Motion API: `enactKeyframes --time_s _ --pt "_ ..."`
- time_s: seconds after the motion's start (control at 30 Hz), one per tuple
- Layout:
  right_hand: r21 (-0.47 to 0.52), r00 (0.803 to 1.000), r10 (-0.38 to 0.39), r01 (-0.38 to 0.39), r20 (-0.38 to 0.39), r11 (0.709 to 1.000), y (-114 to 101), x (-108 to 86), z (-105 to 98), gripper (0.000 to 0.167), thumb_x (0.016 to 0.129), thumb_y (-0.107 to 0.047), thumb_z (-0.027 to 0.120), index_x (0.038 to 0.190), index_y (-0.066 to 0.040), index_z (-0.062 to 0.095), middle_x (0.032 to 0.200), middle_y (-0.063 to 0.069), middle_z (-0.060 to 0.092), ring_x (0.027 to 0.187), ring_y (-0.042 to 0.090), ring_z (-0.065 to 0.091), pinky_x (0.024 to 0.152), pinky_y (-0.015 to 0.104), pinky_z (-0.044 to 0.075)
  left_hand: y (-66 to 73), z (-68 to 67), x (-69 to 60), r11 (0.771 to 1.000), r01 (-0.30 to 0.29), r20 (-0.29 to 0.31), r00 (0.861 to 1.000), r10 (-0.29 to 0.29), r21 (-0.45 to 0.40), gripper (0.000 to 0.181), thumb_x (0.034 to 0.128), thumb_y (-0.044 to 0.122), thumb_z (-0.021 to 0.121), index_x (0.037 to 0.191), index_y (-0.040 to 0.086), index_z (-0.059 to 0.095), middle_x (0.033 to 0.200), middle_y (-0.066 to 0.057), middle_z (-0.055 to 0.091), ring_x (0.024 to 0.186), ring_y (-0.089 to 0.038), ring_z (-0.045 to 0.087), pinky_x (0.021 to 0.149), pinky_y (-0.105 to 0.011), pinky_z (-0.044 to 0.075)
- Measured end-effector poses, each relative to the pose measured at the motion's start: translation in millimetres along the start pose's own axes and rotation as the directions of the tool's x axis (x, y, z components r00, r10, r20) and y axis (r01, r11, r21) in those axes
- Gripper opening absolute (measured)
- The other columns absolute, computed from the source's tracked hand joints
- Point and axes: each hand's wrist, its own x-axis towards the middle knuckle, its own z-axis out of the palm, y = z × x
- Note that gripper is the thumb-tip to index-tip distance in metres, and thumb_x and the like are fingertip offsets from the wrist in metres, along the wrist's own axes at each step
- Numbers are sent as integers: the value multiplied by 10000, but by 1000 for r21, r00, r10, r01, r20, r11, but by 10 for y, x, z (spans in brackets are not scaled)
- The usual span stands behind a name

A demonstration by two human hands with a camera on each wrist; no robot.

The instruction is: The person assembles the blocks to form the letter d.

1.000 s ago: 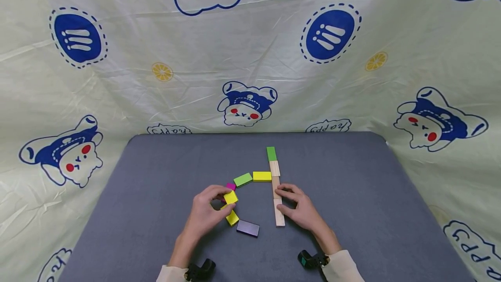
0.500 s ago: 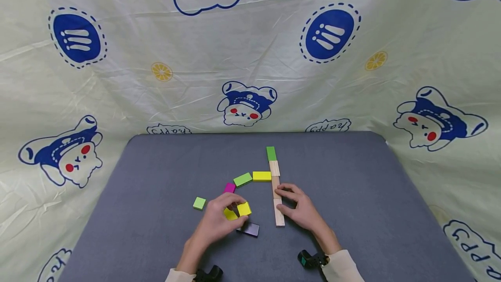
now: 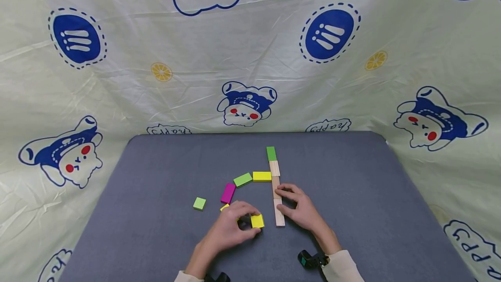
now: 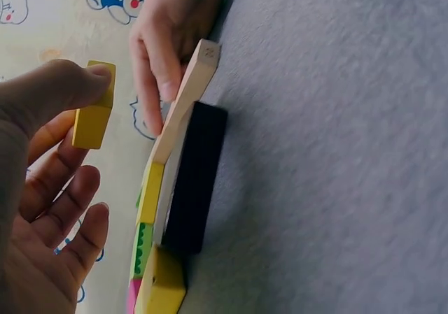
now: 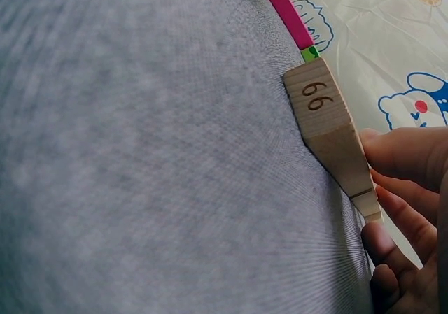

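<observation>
My left hand (image 3: 231, 226) pinches a yellow block (image 3: 257, 221) between thumb and fingers, held up off the table in the left wrist view. Below it lies a black block (image 4: 199, 181), hidden by the hand in the head view. Another yellow block (image 3: 224, 207) mostly hides behind that hand. My right hand (image 3: 302, 208) rests its thumb and fingertips against the right side of a straight row of plain wooden blocks (image 3: 279, 216); the nearest one is marked 66 in the right wrist view. A green block (image 3: 271, 153) caps the row's far end.
From the row, a yellow block (image 3: 262, 176), a light green block (image 3: 243, 179) and a magenta block (image 3: 228, 193) curve leftward. A small light green block (image 3: 199, 203) lies alone on the grey table (image 3: 156, 169). A printed cloth (image 3: 250, 47) hangs behind.
My left hand has moved right and toward me with the yellow block, past the curved line. The magenta block and the lone light green block have come into view. My right hand has stayed still.
</observation>
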Motion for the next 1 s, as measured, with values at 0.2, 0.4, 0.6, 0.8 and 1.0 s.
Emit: enactKeyframes --time_s 0.2,0.4,0.6,0.8,1.0 --pt "-12 1000 10 -10 -1 1000 4 1 8 432 902 -174 790 1318 -90 708 1374 46 619 1325 322 548 1105 589 415 36 63 14 997 66 103 992 -68 28 323 837 238 863 1140 217 756 1127 103 706 1065 -58 596 951 -284 531" --pt "-15 1000 14 -14 -2 1000 1 -2 11 428 909 -177 785 1321 -94 706 1371 42 623 1317 316 553 1087 586 430 18 135 29 997 24 131 991 -33 69 311 843 245 856 1137 211 760 1116 105 716 1066 -64 594 964 -295 519" --pt "4 1000 17 -17 11 1000 -12 -5 9 429 918 -188 781 1330 -98 700 1380 33 616 1326 314 548 1085 587 427 1 200 34 991 36 157 986 -57 132 292 854 267 844 1131 227 760 1106 118 713 1058 -61 589 958 -319 500" --pt "3 1000 5 -5 4 1000 -18 -9 -3 429 920 -191 781 1328 -87 700 1380 44 618 1321 319 551 1078 585 431 20 220 53 977 70 178 978 -107 201 289 867 310 832 1143 258 763 1116 133 710 1084 -66 575 973 -380 452" --pt "0 1000 -14 14 -1 1000 -12 -11 -7 425 921 -188 779 1325 -79 700 1379 55 619 1323 331 551 1077 586 432 54 226 69 973 55 227 968 -107 224 274 864 329 838 1125 282 769 1084 159 703 1093 -57 568 946 -377 405"
